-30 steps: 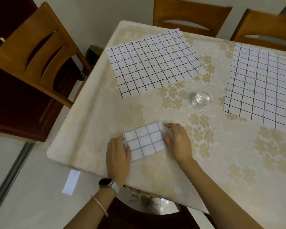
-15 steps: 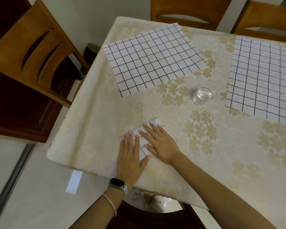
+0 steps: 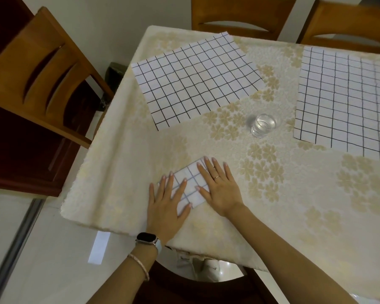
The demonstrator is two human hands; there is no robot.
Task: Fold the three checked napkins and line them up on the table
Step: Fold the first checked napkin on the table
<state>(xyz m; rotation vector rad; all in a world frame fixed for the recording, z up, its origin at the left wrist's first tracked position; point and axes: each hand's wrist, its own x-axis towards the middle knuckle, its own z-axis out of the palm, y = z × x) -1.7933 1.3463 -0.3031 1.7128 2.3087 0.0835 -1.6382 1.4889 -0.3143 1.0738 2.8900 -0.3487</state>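
Starting at the left, my left hand lies flat and spread, palm down, fingers splayed over the near-left part of the folded napkin, gripping nothing, only pressing. The napkin sits close to the near edge of the table, a small thick rectangle with its grid showing between my two hands. My right hand is likewise open and flat on its right half, fingers pointing away from me, a ring on one finger.

I judge this cloth light, thin and limp: it holds a crease only under pressure, and the tablecloth beneath looks textured enough to keep it from sliding. To move it I would pinch all layers at a folded edge, not one loose corner, or it will spring open.

Farther back, the second napkin lies unfolded near the far-left corner, slightly rippled. I would take it by two adjacent corners. To its right stands a glass holding what looks like water, apart from both cloths but near enough to be knocked by a swung napkin. At the far right the third napkin lies open, running out of view.
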